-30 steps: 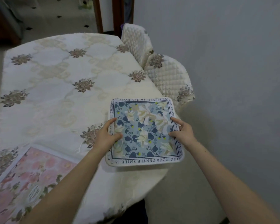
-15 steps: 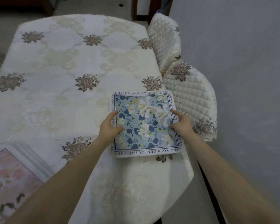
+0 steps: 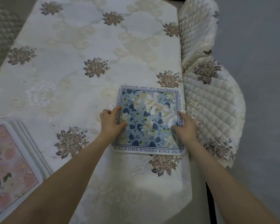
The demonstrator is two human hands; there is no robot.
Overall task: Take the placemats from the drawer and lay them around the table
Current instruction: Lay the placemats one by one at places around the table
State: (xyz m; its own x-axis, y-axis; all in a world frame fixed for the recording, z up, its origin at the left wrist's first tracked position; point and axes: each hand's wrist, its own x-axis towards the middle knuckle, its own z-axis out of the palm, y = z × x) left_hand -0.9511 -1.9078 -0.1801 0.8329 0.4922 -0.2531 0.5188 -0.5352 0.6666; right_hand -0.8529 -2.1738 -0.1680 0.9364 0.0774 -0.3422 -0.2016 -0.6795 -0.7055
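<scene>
A square blue floral placemat (image 3: 149, 117) with lettering round its border lies flat on the table (image 3: 81, 46), close to the right edge. My left hand (image 3: 112, 122) grips its left edge, thumb on top. On the opposite edge my right hand (image 3: 185, 126) holds it the same way. A stack of pink floral placemats (image 3: 10, 162) sits at the table's near left corner, partly cut off by the frame.
The table wears a cream tablecloth with brown embroidered flowers. A chair with a quilted cream cover (image 3: 207, 88) stands tight against the table's right side, next to the blue placemat. A grey wall (image 3: 262, 78) runs behind the chair.
The blue placemat, held overhanging the table's near corner, has come down flat on the tabletop further in. My view has moved forward and to the right along the table.
</scene>
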